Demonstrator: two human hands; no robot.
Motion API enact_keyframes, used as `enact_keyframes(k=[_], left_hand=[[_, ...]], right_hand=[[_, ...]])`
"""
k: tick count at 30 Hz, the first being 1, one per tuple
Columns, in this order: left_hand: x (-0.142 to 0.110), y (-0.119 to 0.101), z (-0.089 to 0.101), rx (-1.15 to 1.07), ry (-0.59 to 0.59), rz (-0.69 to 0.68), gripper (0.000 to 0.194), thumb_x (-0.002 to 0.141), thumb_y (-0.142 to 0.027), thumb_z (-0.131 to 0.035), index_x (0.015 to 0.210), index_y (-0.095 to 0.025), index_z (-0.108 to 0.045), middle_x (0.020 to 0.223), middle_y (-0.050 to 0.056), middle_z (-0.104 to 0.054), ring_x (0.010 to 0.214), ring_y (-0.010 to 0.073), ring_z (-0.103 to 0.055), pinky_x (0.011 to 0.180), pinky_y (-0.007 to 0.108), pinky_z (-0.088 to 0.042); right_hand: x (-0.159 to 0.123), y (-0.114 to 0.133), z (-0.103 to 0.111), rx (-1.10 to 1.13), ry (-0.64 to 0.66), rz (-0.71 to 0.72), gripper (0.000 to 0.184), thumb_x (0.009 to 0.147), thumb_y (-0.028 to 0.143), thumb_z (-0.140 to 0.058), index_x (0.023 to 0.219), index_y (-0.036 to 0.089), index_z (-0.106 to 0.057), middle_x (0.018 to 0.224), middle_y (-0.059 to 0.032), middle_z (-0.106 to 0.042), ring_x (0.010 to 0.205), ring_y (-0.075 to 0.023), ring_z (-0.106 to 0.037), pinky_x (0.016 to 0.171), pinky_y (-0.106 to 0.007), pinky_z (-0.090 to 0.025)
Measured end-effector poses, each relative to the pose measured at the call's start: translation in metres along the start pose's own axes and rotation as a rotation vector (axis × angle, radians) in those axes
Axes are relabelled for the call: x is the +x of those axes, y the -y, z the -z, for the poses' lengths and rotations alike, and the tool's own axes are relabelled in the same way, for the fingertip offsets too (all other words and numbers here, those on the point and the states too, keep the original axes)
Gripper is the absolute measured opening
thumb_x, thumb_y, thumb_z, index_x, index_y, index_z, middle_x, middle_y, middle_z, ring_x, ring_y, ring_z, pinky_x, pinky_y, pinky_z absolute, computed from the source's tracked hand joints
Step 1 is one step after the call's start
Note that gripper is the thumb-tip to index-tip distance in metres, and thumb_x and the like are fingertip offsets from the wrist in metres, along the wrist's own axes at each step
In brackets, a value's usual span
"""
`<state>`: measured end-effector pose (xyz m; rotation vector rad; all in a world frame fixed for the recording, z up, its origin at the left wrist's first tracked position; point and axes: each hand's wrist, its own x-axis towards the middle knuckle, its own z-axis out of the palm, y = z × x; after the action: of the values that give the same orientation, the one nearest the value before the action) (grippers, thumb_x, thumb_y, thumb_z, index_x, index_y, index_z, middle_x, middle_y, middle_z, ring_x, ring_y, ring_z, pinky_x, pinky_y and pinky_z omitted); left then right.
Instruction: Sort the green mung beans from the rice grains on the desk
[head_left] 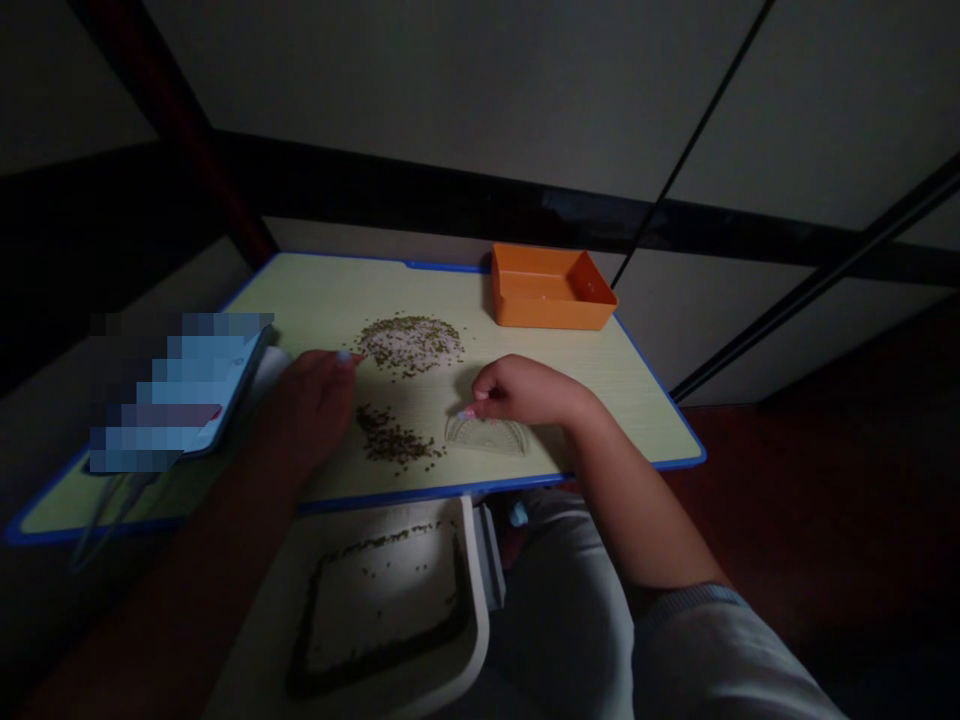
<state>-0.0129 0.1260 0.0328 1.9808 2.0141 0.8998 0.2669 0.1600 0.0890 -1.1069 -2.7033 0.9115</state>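
My left hand (311, 405) rests on a small yellow table (330, 295) with a blue rim; its fingers reach toward a large mixed pile of green and pale grains (409, 343). A smaller pile of green grains (394, 440) lies just right of that hand. My right hand (517, 392) is curled closed, its fingertips pinched on the edge of a clear semicircular piece (487, 436) lying flat on the table. Whether the left hand holds anything is hidden.
An orange tray (551, 290) stands at the table's far right corner. A phone-like device (180, 390) with a cable lies at the left. Below the table's near edge, on my lap, a white tray (382, 610) holds green grains along its walls.
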Motion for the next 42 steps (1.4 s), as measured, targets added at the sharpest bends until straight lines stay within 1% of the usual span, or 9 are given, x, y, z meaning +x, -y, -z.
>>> enact_keyframes(k=[4, 8, 11, 18, 21, 24, 29, 35, 42], left_hand=[[-0.001, 0.000, 0.001, 0.000, 0.016, -0.026, 0.058, 0.103, -0.048, -0.025, 0.118, -0.015, -0.070, 0.126, 0.016, -0.069, 0.124, 0.0303, -0.064, 0.122, 0.053, -0.047], [-0.001, 0.001, 0.001, -0.001, -0.002, -0.040, 0.053, 0.103, -0.048, -0.027, 0.112, -0.018, -0.070, 0.123, 0.015, -0.069, 0.123, 0.0300, -0.064, 0.121, 0.052, -0.047], [-0.001, 0.003, 0.000, 0.006, -0.004, -0.060, 0.050, 0.103, -0.047, -0.027, 0.107, -0.019, -0.068, 0.118, 0.014, -0.070, 0.119, 0.0290, -0.064, 0.121, 0.051, -0.047], [0.000, 0.004, 0.000, 0.017, 0.007, -0.065, 0.045, 0.102, -0.046, -0.028, 0.101, -0.021, -0.065, 0.118, 0.014, -0.069, 0.120, 0.0288, -0.062, 0.120, 0.051, -0.047], [-0.001, 0.001, 0.001, 0.007, 0.002, -0.044, 0.044, 0.102, -0.048, -0.029, 0.098, -0.022, -0.064, 0.115, 0.014, -0.069, 0.117, 0.0284, -0.063, 0.118, 0.052, -0.049], [-0.002, 0.000, 0.002, 0.002, -0.006, -0.040, 0.044, 0.101, -0.048, -0.030, 0.101, -0.021, -0.065, 0.116, 0.015, -0.070, 0.118, 0.0299, -0.064, 0.118, 0.054, -0.049], [-0.002, 0.004, 0.000, -0.011, -0.031, -0.032, 0.045, 0.102, -0.051, -0.031, 0.099, -0.027, -0.069, 0.115, 0.016, -0.071, 0.117, 0.0320, -0.066, 0.115, 0.054, -0.051], [0.003, 0.014, -0.002, 0.004, -0.069, -0.045, 0.046, 0.100, -0.051, -0.032, 0.100, -0.028, -0.071, 0.114, 0.016, -0.073, 0.116, 0.0325, -0.067, 0.117, 0.056, -0.050], [0.002, 0.011, 0.000, 0.025, -0.070, -0.049, 0.048, 0.101, -0.052, -0.030, 0.096, -0.026, -0.070, 0.110, 0.016, -0.073, 0.113, 0.0313, -0.068, 0.115, 0.054, -0.051]], right_hand=[[0.002, 0.000, -0.002, 0.008, -0.024, 0.026, 0.041, 0.096, 0.027, -0.068, 0.062, 0.020, -0.046, 0.056, 0.0091, -0.034, 0.062, -0.0106, -0.029, 0.067, -0.033, -0.015], [0.003, 0.001, -0.003, 0.047, -0.021, 0.063, 0.043, 0.096, 0.027, -0.068, 0.061, 0.021, -0.044, 0.056, 0.0093, -0.033, 0.062, -0.0108, -0.029, 0.066, -0.032, -0.015], [0.002, 0.001, -0.003, 0.063, 0.003, 0.060, 0.044, 0.096, 0.026, -0.070, 0.060, 0.021, -0.044, 0.055, 0.0097, -0.033, 0.062, -0.0107, -0.029, 0.067, -0.032, -0.016], [0.000, 0.001, -0.002, 0.085, 0.066, 0.040, 0.043, 0.096, 0.024, -0.071, 0.062, 0.020, -0.045, 0.055, 0.0106, -0.031, 0.063, -0.0100, -0.029, 0.067, -0.032, -0.016], [0.000, 0.001, -0.003, 0.085, 0.080, 0.054, 0.044, 0.097, 0.024, -0.071, 0.062, 0.020, -0.044, 0.056, 0.0104, -0.031, 0.063, -0.0099, -0.030, 0.067, -0.032, -0.017], [0.000, 0.001, -0.005, 0.067, 0.077, 0.076, 0.046, 0.097, 0.025, -0.070, 0.061, 0.021, -0.042, 0.057, 0.0099, -0.032, 0.063, -0.0101, -0.029, 0.067, -0.032, -0.016], [-0.001, 0.003, -0.006, 0.022, 0.071, 0.041, 0.044, 0.097, 0.023, -0.070, 0.061, 0.020, -0.045, 0.057, 0.0092, -0.037, 0.061, -0.0100, -0.029, 0.066, -0.032, -0.017], [-0.002, 0.009, -0.005, -0.004, 0.068, 0.023, 0.046, 0.098, 0.022, -0.071, 0.060, 0.019, -0.045, 0.055, 0.0097, -0.035, 0.060, -0.0095, -0.030, 0.066, -0.033, -0.018], [-0.001, 0.013, -0.005, -0.035, 0.041, -0.015, 0.050, 0.098, 0.023, -0.072, 0.058, 0.020, -0.042, 0.052, 0.0102, -0.030, 0.059, -0.0098, -0.027, 0.064, -0.033, -0.016]])
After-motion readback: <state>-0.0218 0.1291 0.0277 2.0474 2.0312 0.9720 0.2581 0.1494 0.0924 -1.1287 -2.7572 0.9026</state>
